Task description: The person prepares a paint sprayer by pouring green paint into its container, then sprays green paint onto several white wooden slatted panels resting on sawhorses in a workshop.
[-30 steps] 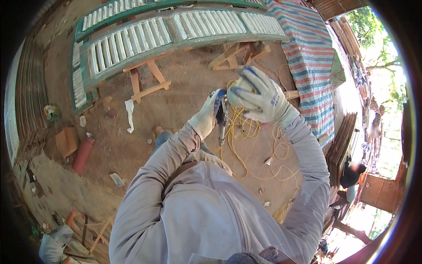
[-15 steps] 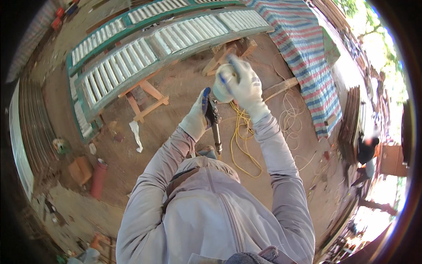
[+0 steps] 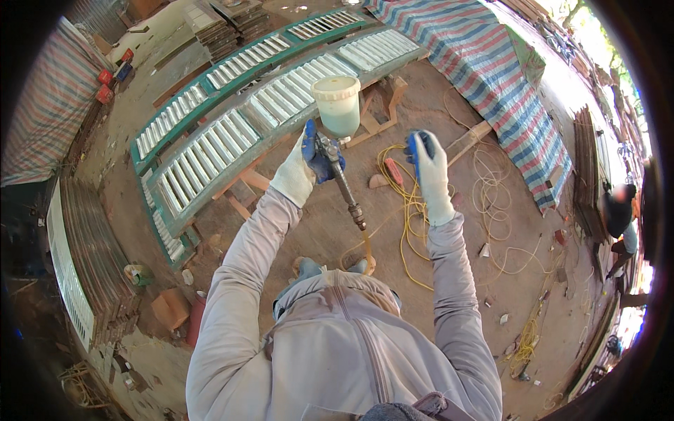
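Observation:
My left hand (image 3: 298, 168), in a white glove with blue palm coating, is closed around a metal spray gun (image 3: 328, 149). On the gun sits a white translucent paint cup (image 3: 338, 109) with a ribbed lid; pale green liquid shows through its lower part. The gun's metal hose fitting (image 3: 354, 210) points down toward me, and a yellowish hose (image 3: 367, 245) runs from it to near my feet. To the right, apart from cup and gun, my gloved right hand (image 3: 430, 172) is raised with loosely bent fingers; nothing shows between them.
Louvred shutter panels (image 3: 263, 105) with green frames and whitish slats lie ahead on wooden trestles (image 3: 242, 189). A yellow cord (image 3: 407, 228) and a pale coiled cable (image 3: 495, 189) cross the ground. Striped sheeting (image 3: 484, 77) stands right; stacked panels (image 3: 91, 245) lean left. Another person (image 3: 621, 224) is far right.
My right hand has come off the paint cup and moved right and down. The left hand still holds the gun, now tilted with the cup upright. The view has shifted slightly.

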A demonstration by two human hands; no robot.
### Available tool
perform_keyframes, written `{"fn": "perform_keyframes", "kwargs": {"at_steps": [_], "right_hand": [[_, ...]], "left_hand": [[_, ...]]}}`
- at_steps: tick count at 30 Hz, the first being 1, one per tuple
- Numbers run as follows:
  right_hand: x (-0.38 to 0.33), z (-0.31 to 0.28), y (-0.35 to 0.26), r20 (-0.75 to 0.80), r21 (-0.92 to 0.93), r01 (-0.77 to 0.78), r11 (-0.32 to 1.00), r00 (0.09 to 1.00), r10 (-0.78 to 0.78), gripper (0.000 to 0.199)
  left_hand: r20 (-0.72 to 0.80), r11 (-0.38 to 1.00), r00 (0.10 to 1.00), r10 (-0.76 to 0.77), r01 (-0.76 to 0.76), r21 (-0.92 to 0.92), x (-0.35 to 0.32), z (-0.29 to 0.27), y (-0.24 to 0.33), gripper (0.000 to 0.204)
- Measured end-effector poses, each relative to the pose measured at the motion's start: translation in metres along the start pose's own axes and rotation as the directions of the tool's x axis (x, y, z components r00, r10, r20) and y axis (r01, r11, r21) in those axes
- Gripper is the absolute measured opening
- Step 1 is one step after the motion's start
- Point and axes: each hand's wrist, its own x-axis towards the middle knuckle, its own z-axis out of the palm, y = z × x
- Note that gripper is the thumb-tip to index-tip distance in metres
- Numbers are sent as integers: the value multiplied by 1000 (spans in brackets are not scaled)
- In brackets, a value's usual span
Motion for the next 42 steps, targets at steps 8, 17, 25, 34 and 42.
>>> {"fn": "perform_keyframes", "kwargs": {"at_steps": [8, 17, 25, 34, 42], "right_hand": [[-46, 53, -51, 259, -472, 637, 609, 761, -595, 31], [-68, 95, -34, 139, -601, 511, 614, 824, -549, 12], [-73, 104, -34, 278, -792, 500, 351, 806, -522, 12], [-88, 100, -23, 163, -560, 491, 667, 855, -493, 21], [-103, 107, -30, 147, -498, 403, 768, 912, -383, 32]], "left_hand": [[27, 973, 972, 232, -232, -12, -6, 26, -42, 66], [-4, 915, 935, 354, -347, -206, -26, 30, -85, 65], [-91, 877, 919, 384, -393, -277, -28, 13, -96, 48], [4, 914, 943, 332, -321, -247, -42, 12, -87, 64], [-50, 926, 952, 301, -304, -222, -62, 15, -77, 63]]}}
